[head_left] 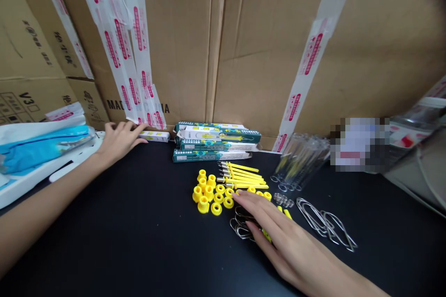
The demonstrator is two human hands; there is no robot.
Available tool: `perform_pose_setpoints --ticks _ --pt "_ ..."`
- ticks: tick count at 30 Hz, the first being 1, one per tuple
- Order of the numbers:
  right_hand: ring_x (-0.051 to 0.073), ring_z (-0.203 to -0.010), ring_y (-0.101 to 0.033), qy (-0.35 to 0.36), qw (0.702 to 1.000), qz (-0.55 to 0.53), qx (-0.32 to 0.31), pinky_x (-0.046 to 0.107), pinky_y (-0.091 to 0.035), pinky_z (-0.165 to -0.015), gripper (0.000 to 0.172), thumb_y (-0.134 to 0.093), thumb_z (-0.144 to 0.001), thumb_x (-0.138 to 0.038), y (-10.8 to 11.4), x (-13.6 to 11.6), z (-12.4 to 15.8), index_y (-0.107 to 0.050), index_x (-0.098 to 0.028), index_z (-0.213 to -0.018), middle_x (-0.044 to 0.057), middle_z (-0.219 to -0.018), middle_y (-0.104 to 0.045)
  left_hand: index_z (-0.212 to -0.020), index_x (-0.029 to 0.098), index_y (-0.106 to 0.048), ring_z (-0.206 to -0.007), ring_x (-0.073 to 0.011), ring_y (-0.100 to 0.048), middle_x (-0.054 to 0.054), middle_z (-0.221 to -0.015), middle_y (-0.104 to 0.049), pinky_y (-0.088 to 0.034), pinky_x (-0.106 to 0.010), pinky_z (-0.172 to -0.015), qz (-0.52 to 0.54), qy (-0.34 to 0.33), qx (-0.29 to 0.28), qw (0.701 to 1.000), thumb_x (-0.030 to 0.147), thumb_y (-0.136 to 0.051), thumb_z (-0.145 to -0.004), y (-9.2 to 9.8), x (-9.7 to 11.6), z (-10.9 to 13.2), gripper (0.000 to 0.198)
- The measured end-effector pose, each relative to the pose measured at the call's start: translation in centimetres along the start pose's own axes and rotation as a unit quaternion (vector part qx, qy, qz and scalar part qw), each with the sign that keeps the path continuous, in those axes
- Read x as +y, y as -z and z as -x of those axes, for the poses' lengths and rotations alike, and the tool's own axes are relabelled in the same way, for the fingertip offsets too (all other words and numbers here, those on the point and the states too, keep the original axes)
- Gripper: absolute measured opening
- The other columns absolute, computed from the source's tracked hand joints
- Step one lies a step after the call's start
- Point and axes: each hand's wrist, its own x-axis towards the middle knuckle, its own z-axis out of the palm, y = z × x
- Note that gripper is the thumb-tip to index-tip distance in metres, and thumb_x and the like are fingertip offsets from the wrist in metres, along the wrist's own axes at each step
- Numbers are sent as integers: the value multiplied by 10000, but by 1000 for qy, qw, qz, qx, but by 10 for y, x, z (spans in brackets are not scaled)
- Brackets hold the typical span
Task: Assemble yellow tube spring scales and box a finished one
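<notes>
Fingers (260, 208) parted: right hand (284, 229) over bent metal wires (239, 231), left hand (120, 141) by slim cardboard box (156, 136).

Six tall yellow caps (203, 205) stand here, at least eight yellow rings (228, 204), at least five yellow rods (249, 186), at least four slim boxes (218, 146); overlapping clear tubes (302, 158) defy counting!

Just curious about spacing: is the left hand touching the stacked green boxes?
Apart: the head view shows black tabletop between the left hand and the stacked green boxes.
</notes>
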Motion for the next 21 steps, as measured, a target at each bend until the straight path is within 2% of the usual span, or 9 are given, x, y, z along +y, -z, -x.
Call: perform_pose_setpoints --ticks 4,7,11,21 --pt "253 -1408 -571 -1 1000 1 0 454 -512 -1118 509 -406 -1058 -117 0 0 0 -363 -154 -1564 186 -1504 -607 -1324 180 -620 -1107 -273 -686 -110 -1330 -651 -601 -484 -918 19 -106 -17 994 337 -672 -1007 -6 14 -10 357" --pt "261 -1388 -593 4 1000 2 6 458 -526 -1102 494 -408 -1056 -114 1 0 0 -387 -149 -1549 195 -1476 -629 -1327 187 -621 -1117 -274 -682 -111 -1340 -647 -598 -487 -929 23 -129 -21 991 333 -668 -1010 -11 19 -14 352" --pt "269 -1380 -600 11 1000 1 10 476 -527 -1096 483 -395 -1056 -110 0 0 -1 -389 -139 -1538 206 -1461 -639 -1324 195 -624 -1123 -273 -679 -110 -1346 -645 -594 -487 -937 19 -107 -19 994 329 -664 -1012 -13 19 -14 341" --pt "260 -1373 -607 8 1000 0 2 442 -528 -1102 485 -420 -1055 -119 0 0 1 -423 -163 -1538 171 -1463 -648 -1315 189 -627 -1106 -269 -685 -108 -1332 -651 -601 -475 -919 31 -16 -24 999 337 -669 -1009 -20 4 -4 342"
